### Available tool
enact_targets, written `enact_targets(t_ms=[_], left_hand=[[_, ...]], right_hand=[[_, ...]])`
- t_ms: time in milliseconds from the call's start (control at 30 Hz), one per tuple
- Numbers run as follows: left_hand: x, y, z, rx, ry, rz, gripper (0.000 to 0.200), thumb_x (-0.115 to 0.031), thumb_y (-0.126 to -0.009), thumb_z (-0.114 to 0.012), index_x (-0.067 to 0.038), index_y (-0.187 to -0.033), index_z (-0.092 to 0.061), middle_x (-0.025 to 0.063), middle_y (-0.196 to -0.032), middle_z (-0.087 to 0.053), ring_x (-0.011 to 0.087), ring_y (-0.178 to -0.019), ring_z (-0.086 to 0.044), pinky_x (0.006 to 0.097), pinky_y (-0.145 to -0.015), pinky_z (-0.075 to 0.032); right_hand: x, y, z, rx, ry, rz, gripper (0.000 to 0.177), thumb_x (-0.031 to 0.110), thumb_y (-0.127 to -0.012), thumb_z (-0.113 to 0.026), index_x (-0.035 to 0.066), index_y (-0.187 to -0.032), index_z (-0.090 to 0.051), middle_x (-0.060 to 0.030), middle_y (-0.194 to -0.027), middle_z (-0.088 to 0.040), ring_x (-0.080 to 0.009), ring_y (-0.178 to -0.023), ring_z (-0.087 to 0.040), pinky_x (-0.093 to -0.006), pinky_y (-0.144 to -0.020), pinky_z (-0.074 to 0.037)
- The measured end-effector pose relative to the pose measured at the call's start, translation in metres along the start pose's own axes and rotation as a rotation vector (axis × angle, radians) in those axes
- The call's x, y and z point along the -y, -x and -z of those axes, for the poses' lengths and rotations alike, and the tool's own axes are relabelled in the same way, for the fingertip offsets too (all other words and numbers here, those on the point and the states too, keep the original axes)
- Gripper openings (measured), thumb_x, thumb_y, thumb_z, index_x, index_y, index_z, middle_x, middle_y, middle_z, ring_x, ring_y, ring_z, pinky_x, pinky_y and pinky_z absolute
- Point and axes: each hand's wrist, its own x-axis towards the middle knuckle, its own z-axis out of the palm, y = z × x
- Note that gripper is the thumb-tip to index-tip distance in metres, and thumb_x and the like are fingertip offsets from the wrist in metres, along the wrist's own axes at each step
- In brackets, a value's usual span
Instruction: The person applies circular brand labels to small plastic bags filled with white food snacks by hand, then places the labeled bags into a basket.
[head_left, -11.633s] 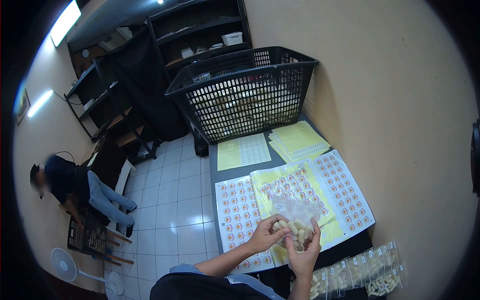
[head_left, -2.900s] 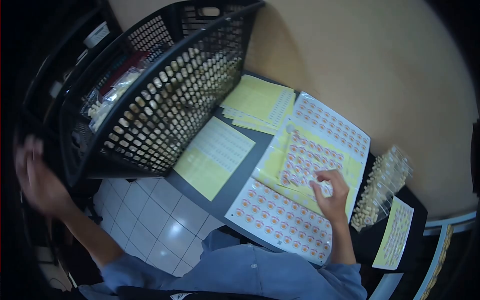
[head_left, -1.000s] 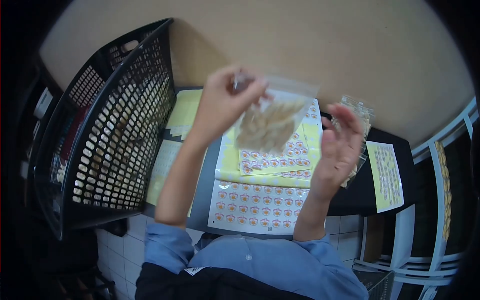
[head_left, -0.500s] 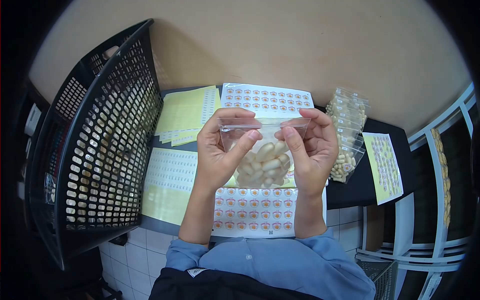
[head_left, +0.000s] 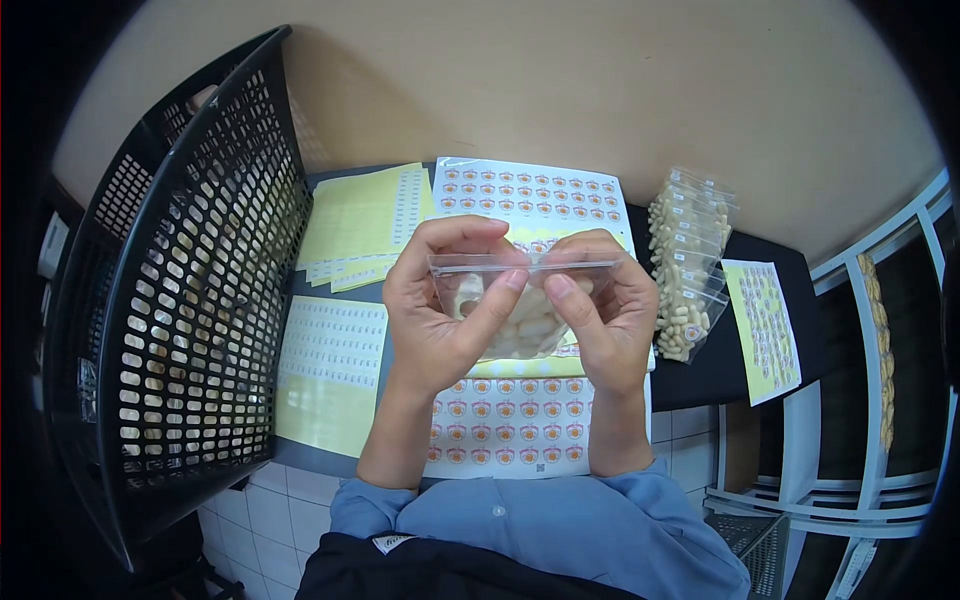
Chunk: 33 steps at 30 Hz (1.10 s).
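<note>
A clear zip bag (head_left: pixel 525 335) with pale capsules in it is held up between my two hands, its zip edge on top. My left hand (head_left: pixel 450 300) pinches the zip near its middle, thumb in front and fingers behind. From the other side my right hand (head_left: pixel 605 310) grips the same edge, its thumb close to the left one. Beneath the bag lies a white sheet of round orange and pink stickers (head_left: pixel 506 430). A similar sticker sheet (head_left: pixel 530 190) lies farther back, partly hidden by the hands.
A black perforated basket (head_left: pixel 190 290) stands at the left. Yellow label sheets (head_left: pixel 365 215) and another label sheet (head_left: pixel 330 345) lie beside it. Filled capsule bags (head_left: pixel 690 260) overlap at the right, next to a yellow sticker sheet (head_left: pixel 763 330). A beige wall (head_left: pixel 520 90) rises behind.
Both thumbs have come closer together at the middle of the zip. The bag's top edge now sits slightly lower, and its upper part looks more closed.
</note>
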Motion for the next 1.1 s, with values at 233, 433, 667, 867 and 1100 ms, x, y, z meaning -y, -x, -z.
enact_targets(t_ms=[233, 433, 667, 867, 1100], left_hand=[[0.002, -0.001, 0.0, 0.015, -0.069, -0.088, 0.034, 0.003, -0.066, -0.063, -0.001, -0.098, -0.05, 0.0065, -0.074, -0.059, 0.0104, -0.073, -0.057, 0.0218, -0.066, -0.044], [0.003, 0.0, 0.0, 0.011, -0.099, -0.126, 0.038, 0.003, -0.066, -0.063, -0.001, -0.1, -0.048, 0.0066, -0.072, -0.059, 0.0102, -0.071, -0.057, 0.0214, -0.064, -0.044], [0.005, -0.001, 0.0, 0.01, -0.1, -0.126, 0.041, 0.004, -0.067, -0.061, 0.0, -0.104, -0.045, 0.0068, -0.073, -0.059, 0.0097, -0.071, -0.056, 0.0217, -0.064, -0.044], [0.003, -0.006, 0.0, 0.038, -0.017, -0.066, 0.069, 0.004, -0.066, -0.061, 0.004, -0.125, -0.024, 0.0083, -0.074, -0.059, 0.0116, -0.074, -0.058, 0.0226, -0.066, -0.046], [0.003, -0.006, 0.003, 0.005, -0.04, -0.029, 0.081, 0.001, -0.063, -0.063, 0.007, -0.129, -0.015, 0.0094, -0.073, -0.061, 0.0123, -0.069, -0.06, 0.0223, -0.068, -0.047]], right_hand=[[-0.002, 0.001, -0.001, -0.038, 0.021, 0.026, 0.009, -0.001, -0.07, -0.06, 0.001, -0.078, -0.058, -0.0071, -0.076, -0.058, -0.0118, -0.074, -0.054, -0.0238, -0.067, -0.042], [-0.002, 0.002, -0.004, -0.067, 0.093, 0.083, 0.008, -0.001, -0.069, -0.061, 0.001, -0.077, -0.058, -0.0079, -0.074, -0.058, -0.0127, -0.07, -0.055, -0.0238, -0.062, -0.043], [-0.009, 0.003, -0.006, -0.101, 0.103, 0.114, 0.008, -0.001, -0.069, -0.06, 0.001, -0.077, -0.058, -0.008, -0.074, -0.058, -0.013, -0.069, -0.055, -0.0239, -0.061, -0.043], [-0.008, 0.001, -0.007, -0.085, 0.085, 0.077, 0.008, -0.001, -0.07, -0.059, 0.001, -0.077, -0.057, -0.0077, -0.074, -0.057, -0.0125, -0.069, -0.054, -0.0237, -0.061, -0.043], [-0.014, 0.001, -0.01, -0.035, 0.108, 0.126, 0.008, 0.002, -0.074, -0.055, 0.002, -0.081, -0.053, -0.0074, -0.078, -0.053, -0.0119, -0.071, -0.051, -0.0238, -0.064, -0.041]])
